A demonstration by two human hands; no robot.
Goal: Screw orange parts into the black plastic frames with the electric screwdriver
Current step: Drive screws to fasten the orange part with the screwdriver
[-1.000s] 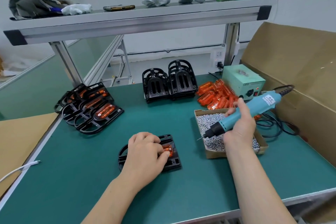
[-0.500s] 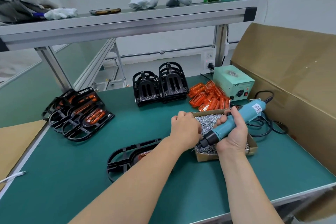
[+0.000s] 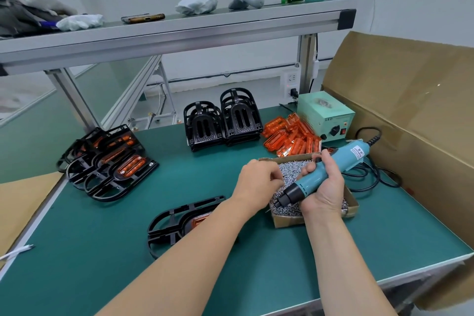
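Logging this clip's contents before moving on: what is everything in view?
table: one, green, under everything.
frame: one, black with orange part, under left forearm.
finished frames: one overlapping row, black and orange, left.
empty frames: two stacks, black, back centre.
orange parts: one pile, orange, back right.
screw box: one, cardboard, front right, holding silver screws.
screwdriver: one, teal, held above screw box.
power box: one, pale green, back right.
cardboard: one sheet, brown, far right.
shelf: one, grey, overhead.
left hand: over screws, fingers curled; pinch unclear.
right hand: grips screwdriver.
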